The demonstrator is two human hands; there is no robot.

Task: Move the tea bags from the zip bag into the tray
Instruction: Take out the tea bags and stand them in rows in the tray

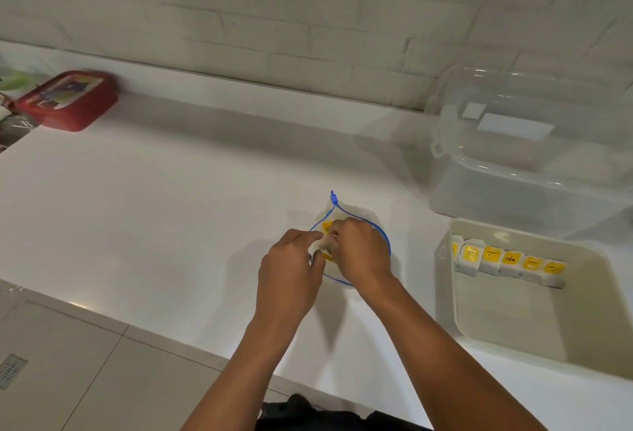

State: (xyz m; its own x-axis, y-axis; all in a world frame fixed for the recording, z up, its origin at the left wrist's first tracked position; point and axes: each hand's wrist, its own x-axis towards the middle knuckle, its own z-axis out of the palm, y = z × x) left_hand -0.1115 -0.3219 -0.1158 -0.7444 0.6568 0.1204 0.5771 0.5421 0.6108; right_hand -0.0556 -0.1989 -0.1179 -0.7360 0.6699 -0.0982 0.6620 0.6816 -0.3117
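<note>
Clear zip bag (371,225) at 12 o'clock is held open at its rim by the left hand (291,273) so the curled right hand (359,252) can pinch tea bags (327,226) inside, meant for the tray (582,345) at 3 o'clock.

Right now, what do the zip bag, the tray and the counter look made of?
Zip bag: thin clear plastic film with a blue zip track; the yellow contents show through.
Tray: probably rigid off-white plastic, matte, with rounded moulded corners.
Counter: smooth white slab with a slight sheen; stone or laminate, can't tell.
</note>
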